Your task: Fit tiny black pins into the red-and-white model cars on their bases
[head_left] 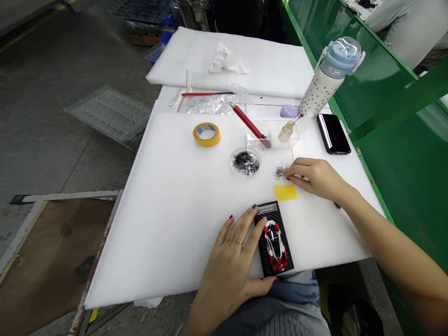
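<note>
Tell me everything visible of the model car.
The model car looks glossy, red and white with a black middle. It sits lengthwise, right way up, on a patterned black rectangular base with a grey label beyond the car. The base lies slightly turned at the near edge of the white sheet. The left hand touches the base; one of its fingers reaches the car's far end, but whether it touches is unclear.

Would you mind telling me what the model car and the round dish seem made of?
Model car: glossy, probably painted plastic or metal; highlights show on its body.
Round dish: smooth, clear, likely plastic or glass; its rim is see-through.
</note>
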